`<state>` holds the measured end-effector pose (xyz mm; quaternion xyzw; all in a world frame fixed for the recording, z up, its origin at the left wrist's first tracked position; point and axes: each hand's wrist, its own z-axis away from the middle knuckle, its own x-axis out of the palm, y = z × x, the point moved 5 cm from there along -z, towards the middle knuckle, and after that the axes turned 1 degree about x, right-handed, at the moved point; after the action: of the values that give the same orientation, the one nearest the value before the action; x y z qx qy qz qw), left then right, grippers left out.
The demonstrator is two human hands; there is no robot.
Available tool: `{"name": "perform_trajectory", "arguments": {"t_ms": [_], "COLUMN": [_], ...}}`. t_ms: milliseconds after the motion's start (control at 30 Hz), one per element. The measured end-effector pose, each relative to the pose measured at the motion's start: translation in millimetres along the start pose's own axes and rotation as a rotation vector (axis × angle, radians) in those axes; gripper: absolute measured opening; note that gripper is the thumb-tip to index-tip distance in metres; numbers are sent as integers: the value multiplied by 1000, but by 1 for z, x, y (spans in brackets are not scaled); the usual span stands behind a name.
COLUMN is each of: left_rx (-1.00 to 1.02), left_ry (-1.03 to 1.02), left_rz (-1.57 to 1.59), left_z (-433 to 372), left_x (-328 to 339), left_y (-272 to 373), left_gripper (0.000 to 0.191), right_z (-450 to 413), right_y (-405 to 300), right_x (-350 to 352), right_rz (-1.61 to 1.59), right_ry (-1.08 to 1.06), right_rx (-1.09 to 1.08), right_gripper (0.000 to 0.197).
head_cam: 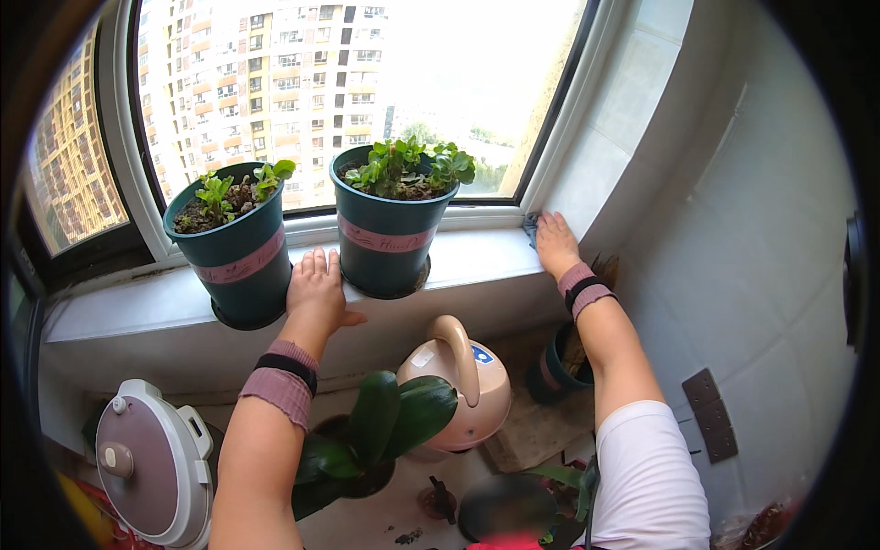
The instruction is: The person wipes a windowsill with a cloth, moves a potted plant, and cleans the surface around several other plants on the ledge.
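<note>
My left hand (317, 285) lies flat on the white window sill (474, 261), between two dark green plastic flowerpots, and holds nothing. Its thumb points out over the sill's front edge. The left flowerpot (251, 289) and the right flowerpot (385, 258) each have a pink band with writing and hold soil with small leafy green plants. At the sill's right end, my right hand (555, 242) presses a blue-grey cloth (531, 229) into the corner by the window frame. Most of the cloth is hidden under the fingers.
Below the sill stand a pink appliance with a curved handle (457, 344), a broad-leaved plant (375, 419) and a white electric pressure cooker (155, 460). Another green pot (553, 371) sits under my right arm. A dark socket panel (709, 414) is on the tiled right wall.
</note>
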<state>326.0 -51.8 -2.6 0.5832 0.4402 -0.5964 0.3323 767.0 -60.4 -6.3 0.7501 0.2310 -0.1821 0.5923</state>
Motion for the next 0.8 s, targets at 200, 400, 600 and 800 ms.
{"name": "perform_trajectory", "arguments": {"t_ms": [200,400,600,800], "left_rx": [-28,-10,-34,-30], "left_ry": [9,28,40,24], "left_rz": [-5,-9,-4,-39], "left_z": [2,0,2,4], "left_x": [3,-1,5,3], "left_y": [-8,2,-10,-10], "left_gripper": [123,124,124,122], "right_z": [-25,-32,-13,-10], "right_y": [-11,-27,-85,-26], "right_x": [-17,-27,-132,-128], "right_rz": [-284,-712,-1320,-1154], "right_ry": [-85,19,307,375], "right_rx": [12,42,-251,-96], "right_gripper": [31,26,37,37]}}
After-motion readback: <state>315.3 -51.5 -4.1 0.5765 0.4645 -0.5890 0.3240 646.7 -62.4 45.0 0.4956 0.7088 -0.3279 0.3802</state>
